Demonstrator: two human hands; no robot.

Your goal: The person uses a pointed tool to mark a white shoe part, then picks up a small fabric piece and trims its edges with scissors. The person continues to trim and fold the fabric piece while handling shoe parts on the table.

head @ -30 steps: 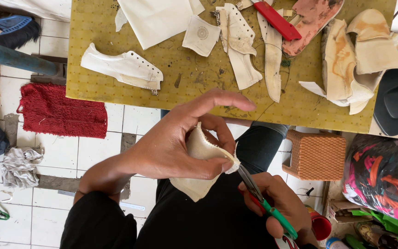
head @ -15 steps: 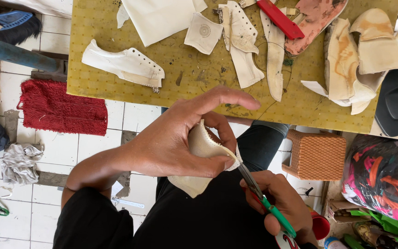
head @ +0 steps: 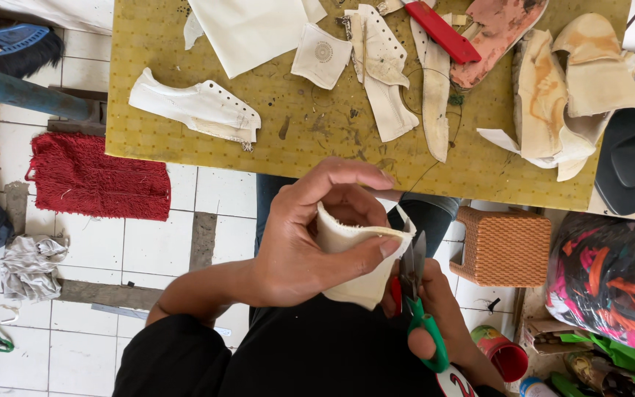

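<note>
Holding cream shoe-upper piece (head: 354,257) below yellow table (head: 317,140): left hand (head: 310,242) pinches it; right hand (head: 442,323) clenches green-handled scissors (head: 417,294) beside it. Risk: blades nick the left thumb.

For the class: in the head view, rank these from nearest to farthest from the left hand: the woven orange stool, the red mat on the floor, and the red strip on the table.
Measured from the left hand:
1. Woven orange stool, on the floor to its right.
2. Red mat, on the tiled floor to the left.
3. Red strip, at the table's far edge, upper right.
</note>
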